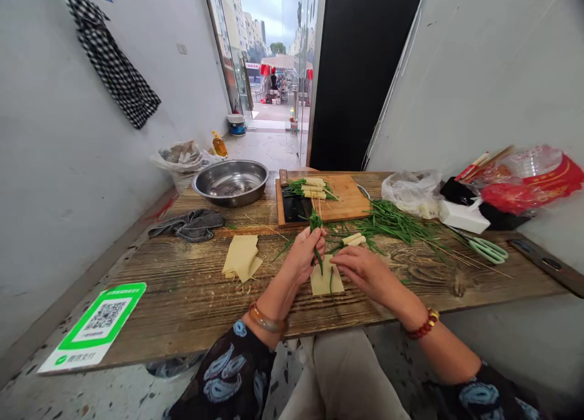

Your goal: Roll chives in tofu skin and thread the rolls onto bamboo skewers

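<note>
My left hand (306, 254) is closed around a small bunch of green chives (315, 220), with thin wooden skewers sticking up beyond it. Just below lies a square tofu skin sheet (322, 284) with a loose chive strip on it. Fingertips of my right hand (365, 271) pinch at the sheet's upper right edge; the thumb is partly hidden. Right behind that hand are finished tofu skin rolls (354, 239) with chives inside. To the left rests a stack of tofu skin sheets (240, 256).
A cutting board (347, 195) carries more skewered rolls (314, 188) and a cleaver (294, 208). Loose chives (396, 219), skewers and green-handled scissors (488, 250) lie right. A steel basin (232, 183), grey cloth (189, 225) and QR sign (98, 323) are left.
</note>
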